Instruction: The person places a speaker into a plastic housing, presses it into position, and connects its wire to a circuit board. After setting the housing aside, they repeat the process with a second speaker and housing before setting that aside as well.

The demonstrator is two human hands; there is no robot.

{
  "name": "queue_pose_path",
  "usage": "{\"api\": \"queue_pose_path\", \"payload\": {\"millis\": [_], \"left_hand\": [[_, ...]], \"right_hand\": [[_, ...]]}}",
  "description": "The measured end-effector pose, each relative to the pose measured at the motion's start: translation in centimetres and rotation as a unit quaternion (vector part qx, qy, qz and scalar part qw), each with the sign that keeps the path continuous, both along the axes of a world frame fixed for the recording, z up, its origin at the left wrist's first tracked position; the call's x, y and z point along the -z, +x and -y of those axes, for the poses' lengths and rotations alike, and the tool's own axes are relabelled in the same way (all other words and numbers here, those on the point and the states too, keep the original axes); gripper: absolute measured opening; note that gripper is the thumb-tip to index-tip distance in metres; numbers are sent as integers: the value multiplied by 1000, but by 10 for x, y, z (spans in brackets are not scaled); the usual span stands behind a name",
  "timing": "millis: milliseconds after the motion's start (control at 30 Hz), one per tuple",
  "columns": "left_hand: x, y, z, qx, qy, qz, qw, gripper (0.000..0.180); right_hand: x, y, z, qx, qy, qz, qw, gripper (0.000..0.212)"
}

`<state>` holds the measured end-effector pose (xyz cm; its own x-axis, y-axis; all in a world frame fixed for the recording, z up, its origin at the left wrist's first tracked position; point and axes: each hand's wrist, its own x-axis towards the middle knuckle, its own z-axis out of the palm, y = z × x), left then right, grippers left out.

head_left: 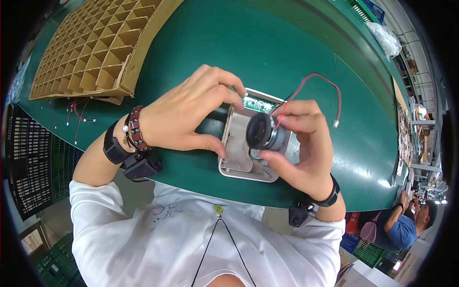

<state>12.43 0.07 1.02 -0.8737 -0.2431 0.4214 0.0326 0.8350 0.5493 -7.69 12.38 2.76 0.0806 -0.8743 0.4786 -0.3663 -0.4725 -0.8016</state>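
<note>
Spkr: black-faced speaker (258, 131), metal back, tilted, over R half of housing interior; can't tell if it touches the floor of it.
R hand (311, 150): pinching spkr, thumb on the near side, fingertips on the far side by the magnet end.
L hand (191, 107): thumb & fingers spread wide, fingertips at housing's far-L corner, thumb on its L wall twd near-L corner.
Housing: pale grey plastic housing (237, 153), inner side up, on green workbench (215, 48), close to near edge, abt mid-length.
PCB: green circuit board (258, 104) along housing's far edge.
Lead: red/black lead (340, 98) loops up from spkr, past R hand; white connector (335, 124) at its end.
Carton: divided cardboard carton (148, 45), far-L corner of bench.
Spare wires: loose red/black wires (79, 117), twd L edge, nr carton.
R side: co-worker (401, 232), blue top, beyond bench's R end.
</note>
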Motion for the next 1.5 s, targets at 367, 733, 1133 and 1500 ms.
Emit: {"api": "queue_pose_path", "payload": {"millis": [367,733,1133,1500], "left_hand": [[31,6,3,10,31,17,999,73],[31,8,0,5,40,24,999,67],[32,5,-4,-3,50,2,999,63],[27,3,-3,0,-4,-30,1000,41]], "right_hand": [[-3,11,0,-33,3,-377,926,38],[6,11,-1,-34,27,-375,926,39],[5,10,0,-60,70,-365,926,39],[1,11,5,-63,109,-375,919,40]]}}
